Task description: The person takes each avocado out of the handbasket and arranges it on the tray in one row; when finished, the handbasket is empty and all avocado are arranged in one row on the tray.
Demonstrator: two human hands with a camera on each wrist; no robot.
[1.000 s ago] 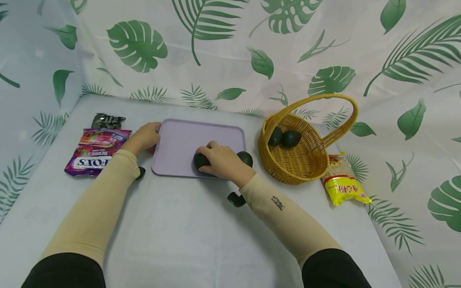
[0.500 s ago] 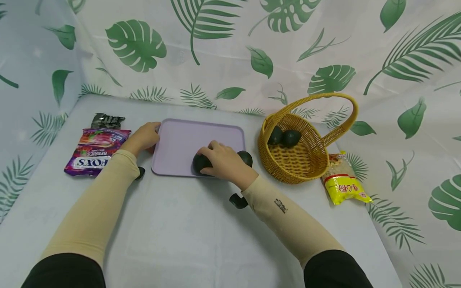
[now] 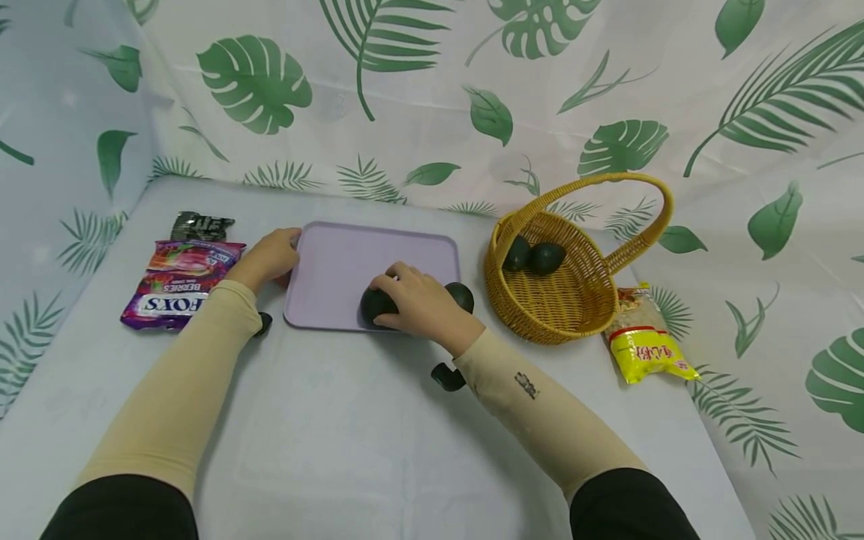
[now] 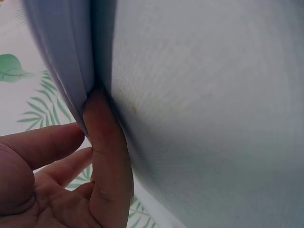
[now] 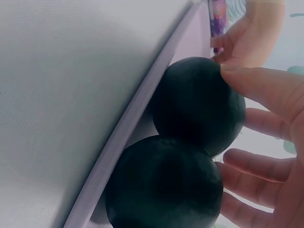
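Note:
A lilac tray (image 3: 351, 251) lies on the white table. At its left end my left hand (image 3: 273, 255) pinches the rim; in the left wrist view one finger (image 4: 107, 128) reaches under the tray and the thumb (image 4: 52, 142) is at its outer edge. My right hand (image 3: 421, 304) is over the tray's front right part. Its thumb and index finger hold a dark green avocado (image 5: 199, 104), while the other fingers touch a second avocado (image 5: 164, 190) beside it. Both avocados rest on the tray, touching each other.
Right of the tray stands a wicker basket (image 3: 553, 300) with a tall handle and two avocados (image 3: 545, 259) inside. A yellow food packet (image 3: 648, 349) leans by it. A purple candy bag (image 3: 172, 281) and a small black packet (image 3: 199, 226) lie at left.
My right wrist has shifted very slightly to the right over the last second, with the fingers still at the avocados. My left hand, the tray and the basket look the same.

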